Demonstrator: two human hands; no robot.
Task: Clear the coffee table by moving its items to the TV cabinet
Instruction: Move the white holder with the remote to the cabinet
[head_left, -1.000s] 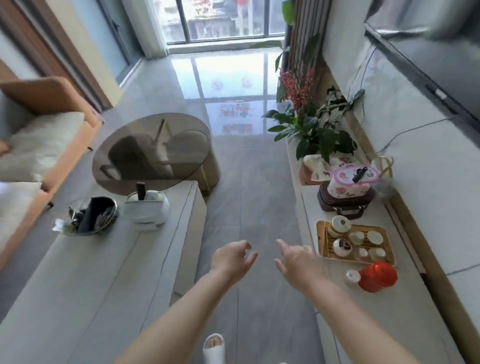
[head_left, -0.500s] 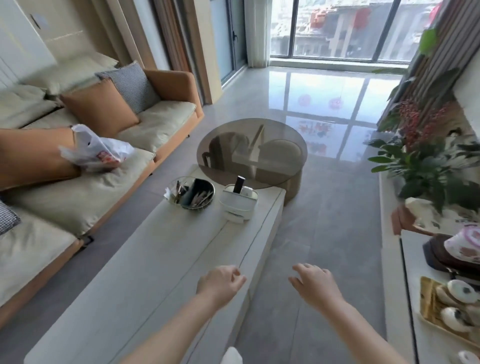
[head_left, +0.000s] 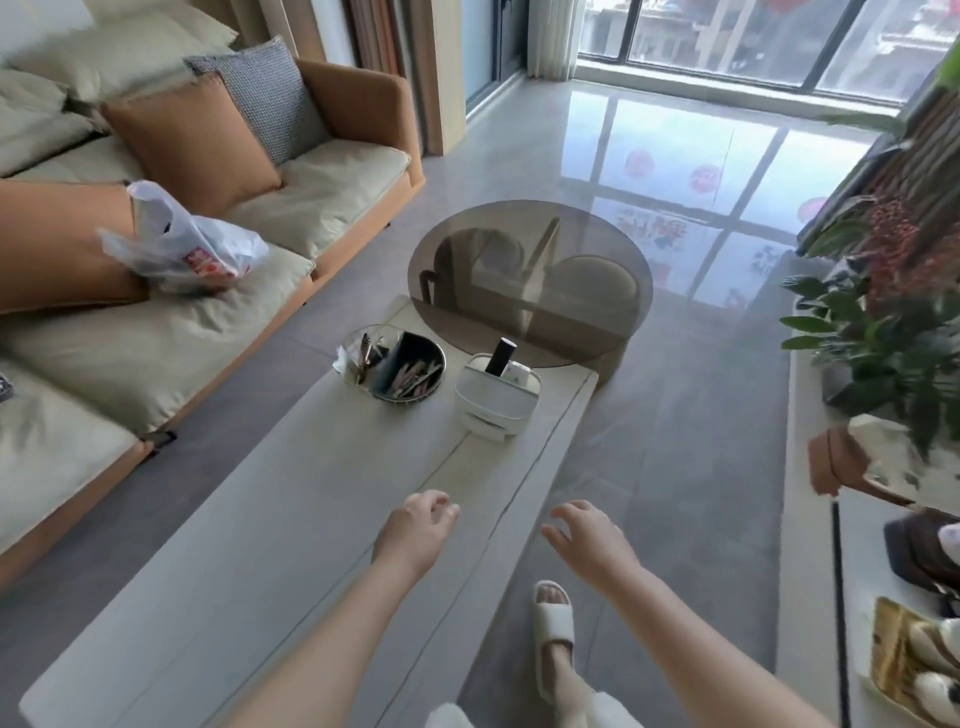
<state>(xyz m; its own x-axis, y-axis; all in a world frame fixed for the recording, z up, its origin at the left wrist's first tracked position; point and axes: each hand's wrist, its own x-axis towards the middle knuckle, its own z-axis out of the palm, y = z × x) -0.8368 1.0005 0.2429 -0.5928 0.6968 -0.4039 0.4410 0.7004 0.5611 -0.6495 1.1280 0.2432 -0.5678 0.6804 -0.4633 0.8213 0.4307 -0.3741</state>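
Note:
The long pale coffee table runs away from me at centre-left. At its far end stand a glass bowl holding small items and a white organiser box with a black remote sticking up. My left hand hovers over the table's near half, fingers loosely curled, holding nothing. My right hand hangs just past the table's right edge, above the floor, fingers apart and empty. The TV cabinet runs along the right side.
A round smoked-glass table overlaps the coffee table's far end. A sofa with cushions and a plastic bag lines the left. Potted plants, a dark box and a bamboo tea tray sit on the cabinet. My slippered foot stands in the aisle.
My view has swung left from the TV cabinet toward the coffee table. Both empty hands have moved with it, away from the tea tray and over the table's near end.

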